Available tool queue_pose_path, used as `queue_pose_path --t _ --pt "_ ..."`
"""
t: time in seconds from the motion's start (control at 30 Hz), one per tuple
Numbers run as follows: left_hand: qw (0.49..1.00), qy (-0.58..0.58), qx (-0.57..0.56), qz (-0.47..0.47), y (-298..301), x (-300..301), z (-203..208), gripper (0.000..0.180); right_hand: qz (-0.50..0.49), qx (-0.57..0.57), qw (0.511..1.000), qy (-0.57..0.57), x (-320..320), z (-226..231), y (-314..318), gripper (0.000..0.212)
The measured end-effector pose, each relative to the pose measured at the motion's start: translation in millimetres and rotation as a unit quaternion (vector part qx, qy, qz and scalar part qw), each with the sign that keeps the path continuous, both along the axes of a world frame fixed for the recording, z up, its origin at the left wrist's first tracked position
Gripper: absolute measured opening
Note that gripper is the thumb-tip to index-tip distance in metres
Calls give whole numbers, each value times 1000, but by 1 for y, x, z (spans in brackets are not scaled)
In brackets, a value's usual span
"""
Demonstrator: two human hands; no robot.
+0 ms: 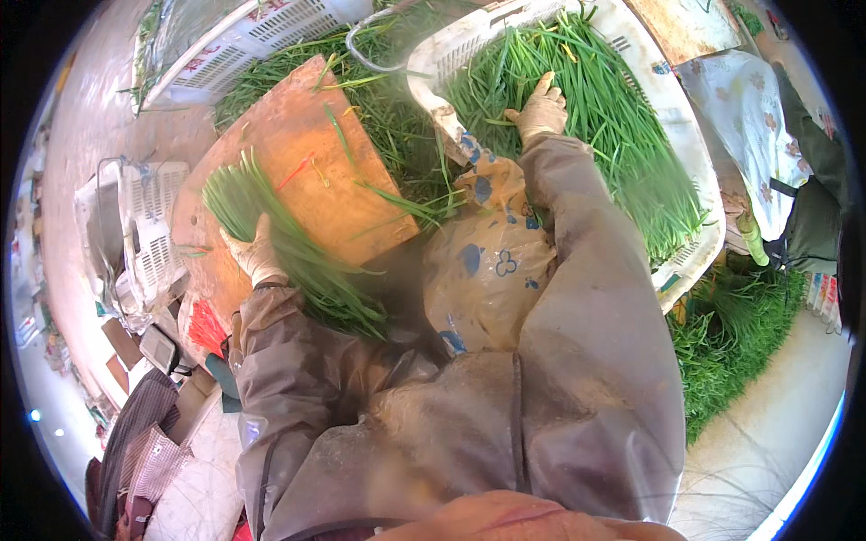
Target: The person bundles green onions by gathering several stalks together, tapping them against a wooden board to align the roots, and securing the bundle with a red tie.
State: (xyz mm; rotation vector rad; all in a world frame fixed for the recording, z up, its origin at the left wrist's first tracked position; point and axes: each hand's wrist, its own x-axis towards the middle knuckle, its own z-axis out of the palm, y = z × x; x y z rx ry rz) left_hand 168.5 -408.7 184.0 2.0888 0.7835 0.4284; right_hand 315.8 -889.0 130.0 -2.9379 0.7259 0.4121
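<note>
My left hand (253, 254), in a pale glove, is closed around a bundle of garlic chives (311, 248). The bundle slants across a wooden board (338, 203), its near end hanging past the board toward my lap. Over on the right, my gloved right hand (541, 110) lies on a heap of chives (609, 113) inside a white plastic crate (713, 212). Its thumb and index finger are stretched apart, while the other fingers are partly hidden. Loose stalks and a thin red band (293, 173) lie on the board.
More loose greens (406, 135) lie between board and crate. A second white crate (262, 32) stands at far left, a smaller basket (155, 216) below it. Red strands (207, 326) hang by the board's left edge. Another green pile (740, 334) sits at right.
</note>
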Motion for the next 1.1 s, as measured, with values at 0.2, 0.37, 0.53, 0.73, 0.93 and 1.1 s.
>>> queue_pose_path --t 0.2,0.37,0.53,0.73,0.93,1.1 --pt "999 52 -5 9 9 0 7 94 -85 114 990 11 1 -6 -47 102" --pt "941 -72 321 -85 -25 14 79 97 -55 277 930 -237 -34 -15 -75 77" --pt "874 -145 8 -464 -198 65 91 85 8 353 888 -294 -77 -10 -68 72" --pt "801 65 -446 -394 -339 111 54 127 137 410 821 -373 -100 30 -27 74" --pt "653 -18 -641 -402 -332 121 41 91 180 269 911 -256 -116 55 -15 88" --pt "652 15 -609 -452 -321 124 52 53 202 250 927 -194 -116 64 -5 86"
